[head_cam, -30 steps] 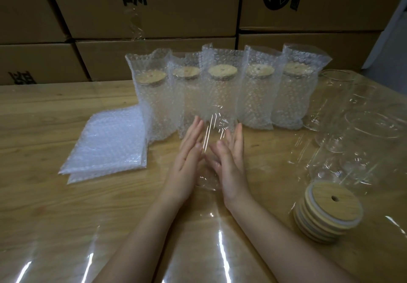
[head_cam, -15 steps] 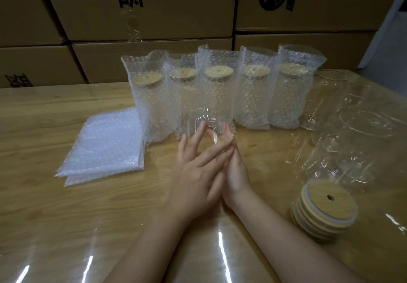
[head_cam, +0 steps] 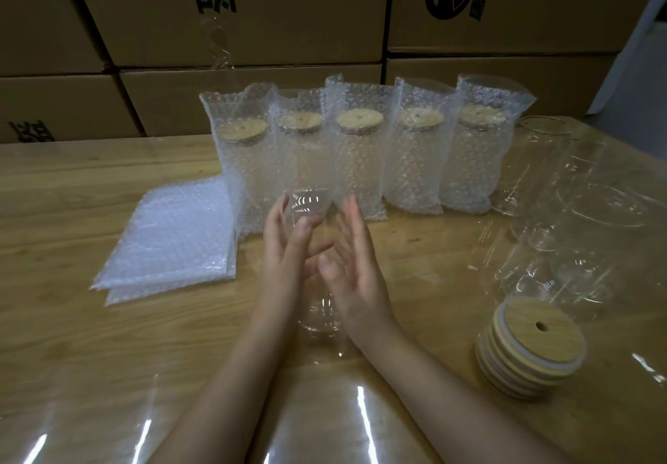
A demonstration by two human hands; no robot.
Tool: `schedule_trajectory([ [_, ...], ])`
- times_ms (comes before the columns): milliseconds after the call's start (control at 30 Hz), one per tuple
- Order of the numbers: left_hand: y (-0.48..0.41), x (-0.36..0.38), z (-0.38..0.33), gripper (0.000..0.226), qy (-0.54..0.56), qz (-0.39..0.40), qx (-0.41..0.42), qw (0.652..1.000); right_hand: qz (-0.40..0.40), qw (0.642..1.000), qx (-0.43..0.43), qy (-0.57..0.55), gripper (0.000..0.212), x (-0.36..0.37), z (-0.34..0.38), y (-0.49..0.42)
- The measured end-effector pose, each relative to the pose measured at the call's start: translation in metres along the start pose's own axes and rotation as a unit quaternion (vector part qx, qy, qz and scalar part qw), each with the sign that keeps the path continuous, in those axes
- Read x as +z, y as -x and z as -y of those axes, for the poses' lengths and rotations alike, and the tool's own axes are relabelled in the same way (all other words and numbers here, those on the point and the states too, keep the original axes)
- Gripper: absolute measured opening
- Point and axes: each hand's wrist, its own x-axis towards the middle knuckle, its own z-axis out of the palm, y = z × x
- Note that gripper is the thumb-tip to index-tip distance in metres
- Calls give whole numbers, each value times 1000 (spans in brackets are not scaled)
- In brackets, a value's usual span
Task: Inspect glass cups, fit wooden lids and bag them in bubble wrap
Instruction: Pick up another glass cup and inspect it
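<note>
So on my feed right now: the glass cup [head_cam: 307,204] is up off the worktop [head_cam: 65,337], lying lengthwise and pointing away from the camera, sandwiched between both palms. Left grip [head_cam: 285,258] and right grip [head_cam: 357,276] both have fingers pretty much straight, so they're spread flat and pressing on the sides of the glass, not wrapped round it. The left thumb lies across the top of the cup near its far end. The near end of the cup shows down between the wrists.

Behind the hands there's a row of five bagged cups [head_cam: 357,167] standing upright, each in bubble wrap with a wooden lid on. Flat stack of empty bubble wrap bags [head_cam: 169,243] sits off to the left, just beside the leftmost bagged cup. On the right, a stack of spare wooden lids [head_cam: 530,348], and beyond that a bunch of bare glasses [head_cam: 584,232], hard to count since they're clear. Cardboard boxes [head_cam: 288,12] are stacked along the back.
</note>
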Motion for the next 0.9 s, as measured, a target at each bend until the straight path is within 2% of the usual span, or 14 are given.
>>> schedule_trajectory([
  [67,-3,-4,3,54,35,-18,-42,998,1,993,-65,103,62,1,2,1],
  [167,-6,-11,6,45,105,-32,-93,990,50,958,-165,228,51,7,2,6],
  [267,-6,-17,6,52,154,-20,-119,981,80,927,-224,291,40,11,3,10],
  [333,-6,-16,6,54,144,-6,-110,983,69,931,-214,288,40,11,3,9],
  [400,-8,-11,3,52,107,9,-90,990,39,948,-181,260,42,11,5,8],
  [500,-7,-7,2,84,57,29,-80,995,-17,960,-169,221,44,9,6,3],
  [567,-8,-8,5,79,25,60,-47,997,-34,975,-150,157,45,6,4,-1],
  [633,-7,-8,7,71,-2,79,-21,997,-36,996,-81,23,46,3,7,-5],
  [733,-2,-2,10,82,-30,78,32,996,-52,991,-3,-119,45,-2,8,-8],
  [833,5,4,10,73,-60,53,92,993,-47,981,79,-171,50,-6,6,-14],
  [900,11,6,10,70,-132,26,150,979,-38,968,131,-209,52,-8,7,-18],
])
